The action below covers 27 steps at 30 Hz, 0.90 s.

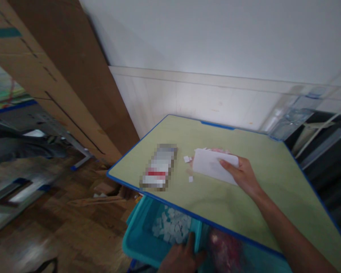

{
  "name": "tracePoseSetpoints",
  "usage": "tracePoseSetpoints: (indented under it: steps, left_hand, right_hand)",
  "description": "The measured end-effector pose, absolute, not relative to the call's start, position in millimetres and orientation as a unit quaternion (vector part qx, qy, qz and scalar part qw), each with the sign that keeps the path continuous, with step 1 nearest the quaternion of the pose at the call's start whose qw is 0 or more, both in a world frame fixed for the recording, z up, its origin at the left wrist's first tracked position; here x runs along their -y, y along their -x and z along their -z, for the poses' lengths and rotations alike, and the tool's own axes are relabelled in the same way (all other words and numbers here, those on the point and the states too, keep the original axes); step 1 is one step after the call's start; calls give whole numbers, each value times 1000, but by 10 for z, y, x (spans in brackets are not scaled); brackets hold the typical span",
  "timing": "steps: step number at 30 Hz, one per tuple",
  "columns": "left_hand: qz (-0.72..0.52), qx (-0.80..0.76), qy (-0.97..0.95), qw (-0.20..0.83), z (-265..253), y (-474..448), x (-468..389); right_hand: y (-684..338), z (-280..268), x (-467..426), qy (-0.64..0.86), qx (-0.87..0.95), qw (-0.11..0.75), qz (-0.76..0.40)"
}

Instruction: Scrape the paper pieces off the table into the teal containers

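My right hand (241, 172) grips a white paper card (213, 165) by its right end, thumb on top, just over the table (244, 212). Small white paper squares (186, 159) and some pinkish pieces lie beside and behind the card. In front of the table edge, my left hand (183, 258) is over the near right part of a teal bin (143, 233). Its index finger and thumb are apart, with nothing visible between them; the other fingers are hard to make out. Many white pieces (173, 227) lie in the bin.
A blurred-out flat object (159, 167) lies on the table's left side. A tall cardboard box (82, 76) stands at the left. A clear plastic bottle (294, 113) is at the back right. Below the table edge sits a reddish wrapped bundle (226, 248).
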State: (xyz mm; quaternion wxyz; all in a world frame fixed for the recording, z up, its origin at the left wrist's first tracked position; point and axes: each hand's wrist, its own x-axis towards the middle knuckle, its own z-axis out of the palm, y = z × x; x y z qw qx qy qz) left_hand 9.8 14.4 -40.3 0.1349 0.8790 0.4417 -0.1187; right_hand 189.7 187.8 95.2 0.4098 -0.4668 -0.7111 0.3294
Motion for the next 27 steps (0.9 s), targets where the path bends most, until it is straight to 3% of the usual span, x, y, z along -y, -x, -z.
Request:
tracePoseSetpoints:
  steps: [12,18,24,27]
  left_hand:
    - [110,-447,-875,151,390,-98,-128]
    - [114,-446,-875,149,409,-94,-135]
    - [123,-444,-878,128,370,-100,-120]
    - [122,-448,-877,124,367,-102,-126]
  right_hand:
    - [-1963,-914,-1863,489,694,382,-365]
    - [-1830,-977,-1717,449,748,314,-376]
    - [-1855,-974,-1742,446,742,353,-356]
    - [-1852,-956,-1731,446,747,312,-381]
